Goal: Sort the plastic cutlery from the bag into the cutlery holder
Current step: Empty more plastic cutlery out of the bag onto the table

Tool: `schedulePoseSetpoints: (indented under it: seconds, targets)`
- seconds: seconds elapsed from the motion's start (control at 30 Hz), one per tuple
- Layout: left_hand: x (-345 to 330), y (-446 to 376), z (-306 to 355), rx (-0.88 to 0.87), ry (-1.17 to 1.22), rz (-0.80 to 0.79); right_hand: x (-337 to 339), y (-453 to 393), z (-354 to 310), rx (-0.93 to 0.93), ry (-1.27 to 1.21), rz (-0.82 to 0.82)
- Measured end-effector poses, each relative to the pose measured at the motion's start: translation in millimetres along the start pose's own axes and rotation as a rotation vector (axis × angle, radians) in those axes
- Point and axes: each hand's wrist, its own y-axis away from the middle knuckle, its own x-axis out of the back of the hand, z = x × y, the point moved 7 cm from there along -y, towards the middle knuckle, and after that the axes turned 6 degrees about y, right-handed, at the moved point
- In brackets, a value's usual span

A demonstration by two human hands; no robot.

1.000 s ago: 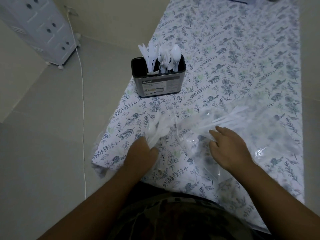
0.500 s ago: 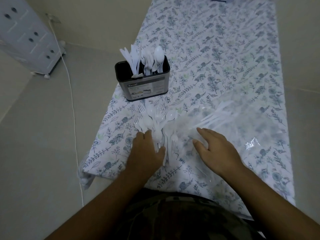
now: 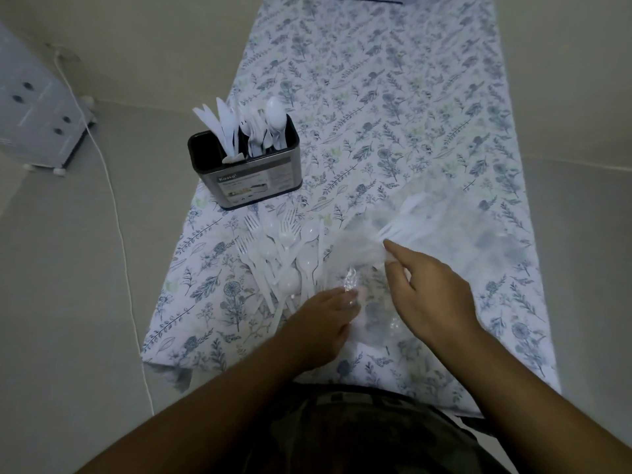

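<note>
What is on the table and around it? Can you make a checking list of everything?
Surface: table under a floral tablecloth.
Job's things: cutlery holder stands upright, with white knives, forks and spoons in it; loose pile of forks and spoons lies in front of it; clear plastic bag beside the pile, more cutlery inside.
Clutter: nothing seen.
Hands: left hand holds the bag's near edge; right hand pinches the bag higher up.
Cables: white cable runs across the floor.
Surroundings: white cabinet on small feet, pale floor.
</note>
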Motion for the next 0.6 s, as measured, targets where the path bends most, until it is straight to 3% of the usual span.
schedulePoseSetpoints:
  seconds: [0.07,0.13,0.23,0.37,0.5,0.6]
  targets:
    - [12,4,-3,0.111,0.303,0.060,-6,2,3,-0.003,-0.012,-0.124]
    - [31,9,-3,0.323,0.728,0.248,-16,7,3,0.037,-0.028,-0.284]
    - [31,8,3,0.622,1.394,0.370,-7,3,8,0.074,-0.159,-0.238]
    - [33,0,2,0.791,1.520,0.438,6,-32,41,0.064,-0.122,0.063]
    - [37,4,-3,0.816,1.715,0.508,-35,-66,80,0.072,0.158,-0.124]
    - [43,19,-17,0.858,1.585,0.604,-46,-69,97,0.079,0.218,-0.099]
